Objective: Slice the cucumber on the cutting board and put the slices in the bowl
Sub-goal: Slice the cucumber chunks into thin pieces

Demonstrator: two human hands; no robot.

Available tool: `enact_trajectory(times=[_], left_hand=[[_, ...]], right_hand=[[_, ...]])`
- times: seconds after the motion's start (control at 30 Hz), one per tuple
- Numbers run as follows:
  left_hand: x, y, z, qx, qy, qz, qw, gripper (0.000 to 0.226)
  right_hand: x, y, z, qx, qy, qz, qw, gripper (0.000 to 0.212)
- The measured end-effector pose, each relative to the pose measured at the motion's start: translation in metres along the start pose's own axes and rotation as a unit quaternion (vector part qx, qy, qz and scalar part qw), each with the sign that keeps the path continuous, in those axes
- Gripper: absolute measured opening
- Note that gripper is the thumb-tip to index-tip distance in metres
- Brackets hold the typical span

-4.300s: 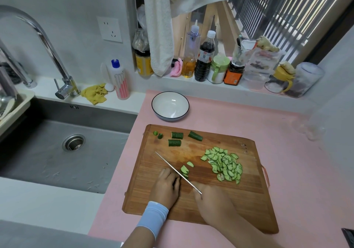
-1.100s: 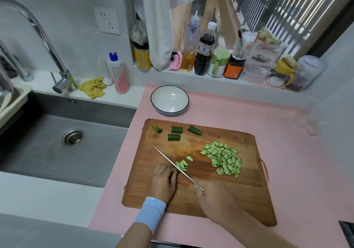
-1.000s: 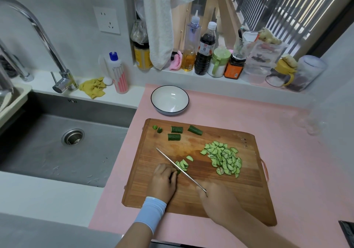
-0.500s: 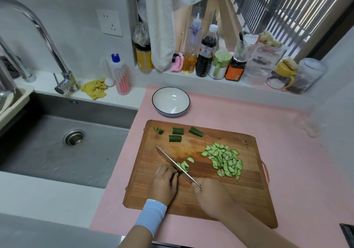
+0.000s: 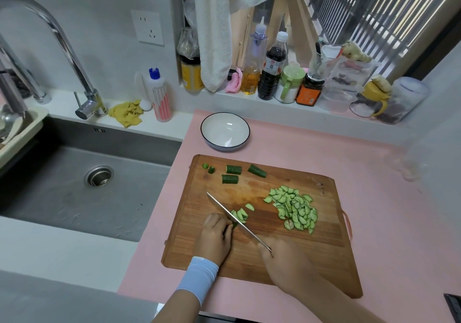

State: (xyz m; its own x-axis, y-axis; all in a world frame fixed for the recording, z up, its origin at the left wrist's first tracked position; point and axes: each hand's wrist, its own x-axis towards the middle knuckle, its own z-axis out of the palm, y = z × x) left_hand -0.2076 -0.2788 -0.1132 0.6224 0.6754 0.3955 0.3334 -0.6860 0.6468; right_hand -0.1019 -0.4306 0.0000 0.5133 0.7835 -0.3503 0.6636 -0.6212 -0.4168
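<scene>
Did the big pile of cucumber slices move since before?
No. The pile of cucumber slices lies in the same spot on the cutting board as before, just below and left of the small marks near its right edge.

The right hand [image 5: 287,260] hides the handle of the knife [image 5: 219,204]; the left hand [image 5: 214,238] covers most of the cucumber piece [image 5: 234,225]

1. Soft, even daylight enters from the window [image 5: 374,23] at upper right.
2. Glare glints on the faucet [image 5: 59,33] and bowl [image 5: 224,147].
3. Wide-angle distortion bends the edges; corners look soft.
</scene>
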Motion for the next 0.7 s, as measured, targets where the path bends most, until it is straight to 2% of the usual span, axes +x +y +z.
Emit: enact_trajectory(times=[0.17,0.33,0.7], left_hand=[[0.0,-0.002,0.002,0.002,-0.002,0.0,1.0,0.016],[0.0,-0.003,0.003,0.0,-0.005,-0.006,1.0,0.015],[-0.002,-0.001,0.001,0.007,-0.003,-0.002,1.0,0.017]], right_hand=[[-0.004,-0.002,-0.005,0.024,-0.015,-0.002,1.0,0.051],[0.011,-0.002,0.002,0.032,-0.022,0.039,0.998,0.04],[0.023,-0.011,0.005,0.035,-0.025,0.038,0.998,0.036]])
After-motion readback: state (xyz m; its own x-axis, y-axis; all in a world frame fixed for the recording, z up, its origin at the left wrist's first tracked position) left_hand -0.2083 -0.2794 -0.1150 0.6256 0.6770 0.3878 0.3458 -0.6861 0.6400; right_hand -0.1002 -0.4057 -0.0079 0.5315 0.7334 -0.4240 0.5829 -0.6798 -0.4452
